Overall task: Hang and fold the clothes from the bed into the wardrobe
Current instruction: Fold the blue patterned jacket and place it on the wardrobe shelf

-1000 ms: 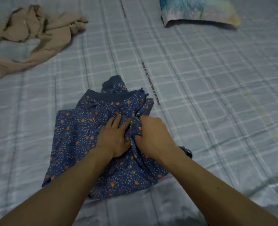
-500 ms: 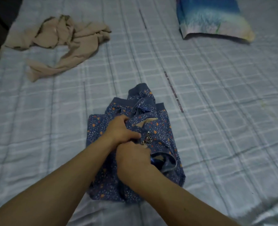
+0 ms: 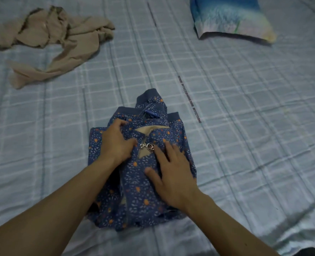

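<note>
- We are looking at the blue flower-print zip jacket, which is lying folded into a compact bundle on the checked bed sheet. It is sitting near the middle of the view and close to us, with its ribbed collar pointing away.
- Bare sheet is lying all round the bundle: a wide stretch to the right, another to the left, and a band beyond the collar.
- A crumpled beige garment is lying well apart at the far left, and a blue-and-white pillow is sitting well apart at the far right.
- A dark strip is showing at the top left corner, where the bed seems to be ending.
- Our left hand is resting on the jacket's left half, just beside the round zip pull. Its fingers are bending over a fold, and we cannot tell whether they are pinching it or only pressing.
- Our right hand is lying flat on the right half, with fingers straight and spread apart and the palm pressing the cloth.
- Both forearms are reaching in from the lower edge and converging on the bundle.
</note>
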A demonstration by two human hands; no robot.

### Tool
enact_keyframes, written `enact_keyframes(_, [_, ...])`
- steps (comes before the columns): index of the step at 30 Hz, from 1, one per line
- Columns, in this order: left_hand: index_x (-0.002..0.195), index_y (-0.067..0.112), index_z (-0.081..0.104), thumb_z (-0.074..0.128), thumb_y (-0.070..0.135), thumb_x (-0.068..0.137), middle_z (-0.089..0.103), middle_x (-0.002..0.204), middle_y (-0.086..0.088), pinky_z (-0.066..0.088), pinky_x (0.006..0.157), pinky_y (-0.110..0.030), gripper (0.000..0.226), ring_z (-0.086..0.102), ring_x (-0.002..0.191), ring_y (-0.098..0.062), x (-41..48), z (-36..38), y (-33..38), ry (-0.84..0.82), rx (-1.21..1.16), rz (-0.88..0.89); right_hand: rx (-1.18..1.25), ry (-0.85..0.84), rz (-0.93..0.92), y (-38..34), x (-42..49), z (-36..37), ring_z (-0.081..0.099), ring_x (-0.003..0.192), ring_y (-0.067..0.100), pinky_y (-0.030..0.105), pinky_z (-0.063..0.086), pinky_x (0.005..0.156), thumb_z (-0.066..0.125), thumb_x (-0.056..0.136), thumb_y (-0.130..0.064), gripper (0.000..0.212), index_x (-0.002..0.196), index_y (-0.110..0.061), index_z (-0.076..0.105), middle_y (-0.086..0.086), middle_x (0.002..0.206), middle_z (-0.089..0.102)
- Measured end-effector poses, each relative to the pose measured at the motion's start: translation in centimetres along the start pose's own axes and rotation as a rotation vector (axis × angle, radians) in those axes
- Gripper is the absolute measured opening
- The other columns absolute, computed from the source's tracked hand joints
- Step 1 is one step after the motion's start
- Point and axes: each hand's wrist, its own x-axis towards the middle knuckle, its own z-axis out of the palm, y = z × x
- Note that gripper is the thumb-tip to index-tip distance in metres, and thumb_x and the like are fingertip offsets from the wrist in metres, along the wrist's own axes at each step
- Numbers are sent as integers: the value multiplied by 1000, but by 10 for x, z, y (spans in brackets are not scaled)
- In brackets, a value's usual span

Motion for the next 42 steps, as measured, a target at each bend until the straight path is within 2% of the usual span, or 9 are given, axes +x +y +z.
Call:
enact_keyframes(5, [128, 14, 50, 78, 9, 78, 65, 112, -7, 44, 80, -23, 58, 61, 94, -17, -8, 0, -25, 16, 165, 151, -66, -68, 1, 8, 4, 46, -27, 147, 25, 47, -8, 121, 6, 89, -72, 79, 156, -31, -6, 4, 161, -26])
enact_keyframes(10, [138, 13, 50, 73, 14, 78, 45, 145, -12, 39, 103, -51, 64, 42, 132, -35, -30, 3, -32, 43, 717, 563, -101, -127, -18, 15, 9, 60, -27, 146, 30, 50, -9, 121, -9, 83, -76, 86, 155, -29, -10, 9, 160, -26])
enact_keyframes(12, [138, 11, 53, 68, 19, 85, 44, 150, -10, 34, 111, -52, 56, 37, 140, -33, -40, 13, -27, -49, 777, 694, -23, -106, -54, 13, 10, 49, -12, 150, 32, 46, -4, 122, 9, 93, -68, 78, 157, -24, 4, 12, 164, -11])
enact_keyframes(16, [155, 11, 25, 24, 44, 101, 20, 163, -7, 17, 122, -47, 63, 15, 151, -26, -44, 28, -36, -233, 859, 538, 61, 289, 20, 30, 13, 26, 25, 145, 34, 47, 24, 119, 54, 92, -31, 60, 145, -8, 41, 17, 155, 32])
enact_keyframes(21, [154, 18, -18, -10, 59, 87, -17, 163, 0, -6, 122, -41, 79, -16, 151, -19, -37, 36, -59, -371, 847, 438, 10, 40, 279, 48, 19, 28, -4, 150, 37, 48, 11, 121, 41, 95, -61, 91, 156, -13, -6, 19, 162, -10])
enact_keyframes(24, [152, 18, -24, -12, 59, 87, -24, 161, 0, -10, 121, -41, 78, -21, 149, -19, -35, 42, -63, -384, 885, 421, 188, 69, 302, 47, 23, 32, 13, 147, 35, 47, 28, 116, 55, 90, -57, 100, 156, -13, -7, 18, 162, 6])
enact_keyframes(29, [152, 18, -23, -9, 59, 89, -23, 162, 0, -5, 123, -44, 77, -19, 150, -20, -34, 44, -67, -383, 882, 405, 358, 183, 308, 51, 32, 32, 50, 122, 32, 45, 48, 96, 77, 75, -42, 99, 149, -9, 20, 13, 135, 48])
enact_keyframes(34, [155, 21, -16, 16, 58, 100, -15, 164, 3, -2, 124, -40, 74, -13, 151, -17, -32, 33, -58, -402, 772, 423, 300, 150, 217, 48, 45, 24, 49, 113, 30, 38, 46, 93, 76, 77, -35, 66, 131, -12, 45, 12, 120, 52])
enact_keyframes(42, [157, 25, 11, 13, 91, 67, 7, 166, 0, 1, 122, -49, 111, 1, 152, -23, -12, -8, -53, -232, 820, 291, 485, 170, 251, 41, 77, 7, 57, 112, 27, 34, 48, 90, 73, 82, -37, 60, 130, -10, 46, 9, 124, 58])
